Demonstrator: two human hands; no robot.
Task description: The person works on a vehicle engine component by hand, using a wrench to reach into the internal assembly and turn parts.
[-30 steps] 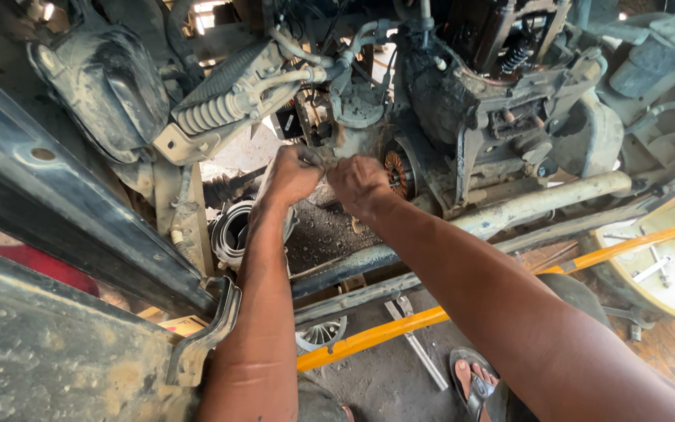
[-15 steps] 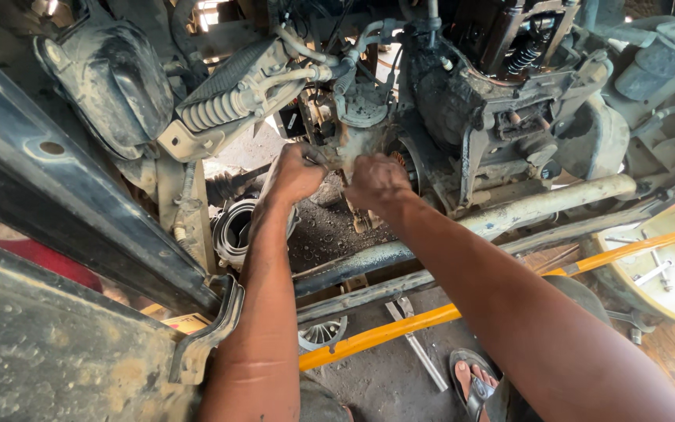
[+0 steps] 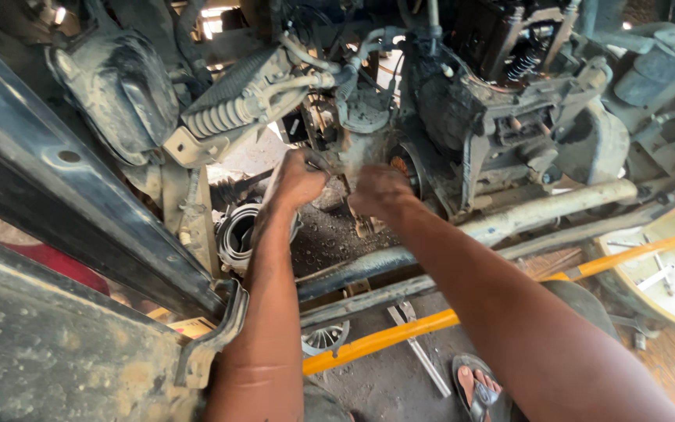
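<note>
Greasy metal housing (image 3: 357, 144) hangs in the vehicle's underside, centre of the head view, dirt-caked, with hoses running into it from above. Left hand (image 3: 294, 180) is raised to the housing's lower left edge, fingers curled tight into a fist-like grip on a part there; what exactly they hold is hidden by the hand itself. Right hand (image 3: 380, 191) sits just below and right of the housing, fingers bent narrow and pinched around something small at its bottom edge, cannot tell what. Both hands are near each other, not touching.

Left of the housing: a ribbed corrugated hose (image 3: 220, 117) lying tilted, attached to a grimy bracket, and further left a dusty black plastic cover (image 3: 115, 90). A dark frame rail (image 3: 56, 195) runs diagonally well left of the housing. Below-left of the housing, just beside the left forearm, a ribbed rubber boot (image 3: 236, 234). Right of the housing, a muddy engine block (image 3: 501, 117) with a light-coloured crossbar (image 3: 556, 207) under it. Well below the housing, a yellow bar (image 3: 384, 340) crosses the ground, and a sandalled foot (image 3: 474, 387) stands near it.
</note>
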